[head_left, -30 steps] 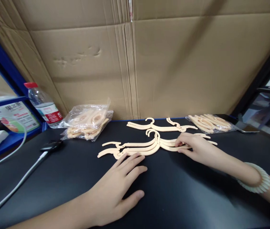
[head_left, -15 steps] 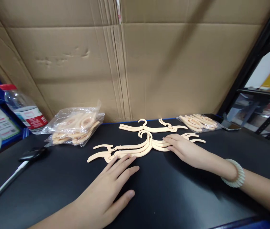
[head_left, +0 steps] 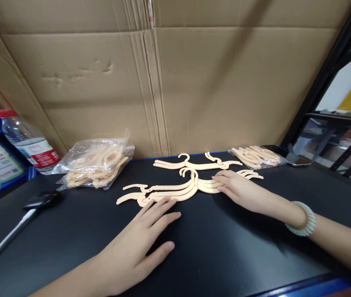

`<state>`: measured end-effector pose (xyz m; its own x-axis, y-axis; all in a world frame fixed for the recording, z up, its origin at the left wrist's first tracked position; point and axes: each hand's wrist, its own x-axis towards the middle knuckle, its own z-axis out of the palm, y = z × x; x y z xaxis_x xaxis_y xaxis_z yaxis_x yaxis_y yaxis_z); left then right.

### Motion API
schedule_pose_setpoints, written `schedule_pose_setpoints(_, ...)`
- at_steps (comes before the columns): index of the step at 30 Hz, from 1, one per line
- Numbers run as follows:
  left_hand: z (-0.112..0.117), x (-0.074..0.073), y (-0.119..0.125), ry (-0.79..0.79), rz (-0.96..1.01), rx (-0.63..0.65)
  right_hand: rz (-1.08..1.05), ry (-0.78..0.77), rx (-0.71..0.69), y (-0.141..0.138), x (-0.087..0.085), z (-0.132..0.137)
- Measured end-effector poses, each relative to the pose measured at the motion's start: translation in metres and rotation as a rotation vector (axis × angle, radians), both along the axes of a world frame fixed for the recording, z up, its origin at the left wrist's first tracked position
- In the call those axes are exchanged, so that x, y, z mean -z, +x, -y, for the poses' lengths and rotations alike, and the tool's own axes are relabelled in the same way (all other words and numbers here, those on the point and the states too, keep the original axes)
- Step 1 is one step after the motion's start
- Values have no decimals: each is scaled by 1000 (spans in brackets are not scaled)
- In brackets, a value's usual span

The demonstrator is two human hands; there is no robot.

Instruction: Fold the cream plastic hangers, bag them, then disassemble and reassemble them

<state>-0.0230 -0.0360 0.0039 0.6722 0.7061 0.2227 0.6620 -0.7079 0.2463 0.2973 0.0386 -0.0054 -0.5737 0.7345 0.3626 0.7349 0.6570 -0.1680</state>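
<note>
Cream curved plastic hangers (head_left: 169, 193) mid flat black tabletop (head_left: 225, 247); left of middle, wide-spread left hand (head_left: 136, 240); right of middle, narrowed right hand (head_left: 240, 189) on hangers, cannot tell grip; press lightly, evenly

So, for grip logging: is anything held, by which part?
The right hand touches the near hangers at their right arms; gripping cannot be confirmed. The left hand holds nothing.

view: swung right | front hangers (head_left: 208, 190): right tips closer together | blue edge (head_left: 333, 287): entered lower right
</note>
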Motion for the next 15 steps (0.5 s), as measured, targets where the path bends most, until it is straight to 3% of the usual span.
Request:
schedule_pose_setpoints(9,-2,-1,0,-22,133,20,-126,134,207,32,-4,-45)
schedule_pose_setpoints(15,-2,-1,0,-28,170,30,-47,129,192,42,-8,-69)
